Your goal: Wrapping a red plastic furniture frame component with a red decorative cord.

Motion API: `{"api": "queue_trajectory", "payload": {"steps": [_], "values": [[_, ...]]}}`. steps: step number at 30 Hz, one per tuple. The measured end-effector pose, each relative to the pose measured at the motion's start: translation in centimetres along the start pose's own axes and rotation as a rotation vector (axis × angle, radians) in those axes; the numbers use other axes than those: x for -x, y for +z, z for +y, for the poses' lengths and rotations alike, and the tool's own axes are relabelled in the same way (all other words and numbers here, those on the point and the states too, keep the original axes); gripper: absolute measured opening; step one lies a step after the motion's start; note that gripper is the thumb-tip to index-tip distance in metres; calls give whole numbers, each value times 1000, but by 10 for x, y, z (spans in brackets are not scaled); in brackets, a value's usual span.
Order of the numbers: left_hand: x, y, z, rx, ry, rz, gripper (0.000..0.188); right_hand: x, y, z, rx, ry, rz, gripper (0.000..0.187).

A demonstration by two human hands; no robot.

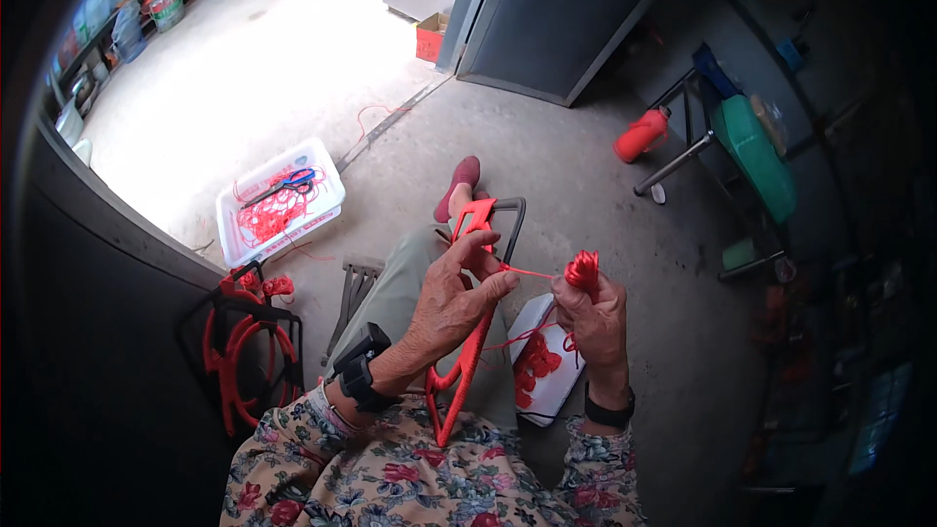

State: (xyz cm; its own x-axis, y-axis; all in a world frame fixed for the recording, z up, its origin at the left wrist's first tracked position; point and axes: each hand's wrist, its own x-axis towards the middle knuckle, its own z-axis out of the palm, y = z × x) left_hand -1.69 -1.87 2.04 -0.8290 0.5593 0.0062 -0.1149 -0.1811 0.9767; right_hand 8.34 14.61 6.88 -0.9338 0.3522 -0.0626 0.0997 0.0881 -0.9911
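Observation:
Across my lap lies a dark metal frame (pixel 522 220), much of it wrapped in red cord. My left hand (pixel 459 298) is at the frame's upper part, its thumb and fingers closed round the cord where it meets the frame. A short taut length of red cord (pixel 532 273) runs from there to my right hand (pixel 597 322). That hand grips a folded bundle of red cord (pixel 583 271), which sticks up above the fist. Loose strands hang below it. The left fingertips partly cover the spot where cord and frame meet.
A white tray (pixel 337 197) at left holds tangled red cord and blue-handled scissors (pixel 298 179). Another white container (pixel 556 400) with red pieces sits below my right hand. Red-wrapped frames (pixel 234 351) stand at lower left. A red thermos (pixel 639 137) stands near a metal-legged table (pixel 678 161).

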Motion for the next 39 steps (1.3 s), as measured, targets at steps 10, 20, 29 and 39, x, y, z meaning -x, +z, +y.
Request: {"api": "queue_trajectory", "payload": {"steps": [10,20,29,39], "values": [[-42,-29,24,-213,385,143,36,-63,1,-38,744,-231,75,25],[-66,-22,3,142,32,107,19,-82,14,-30,811,-754,117,22],[-50,-15,-1,172,-238,-184,13,-55,21,33,601,-554,10,33],[-16,-9,15,57,-165,-239,25,-37,-49,-14,348,-419,126,19]]}}
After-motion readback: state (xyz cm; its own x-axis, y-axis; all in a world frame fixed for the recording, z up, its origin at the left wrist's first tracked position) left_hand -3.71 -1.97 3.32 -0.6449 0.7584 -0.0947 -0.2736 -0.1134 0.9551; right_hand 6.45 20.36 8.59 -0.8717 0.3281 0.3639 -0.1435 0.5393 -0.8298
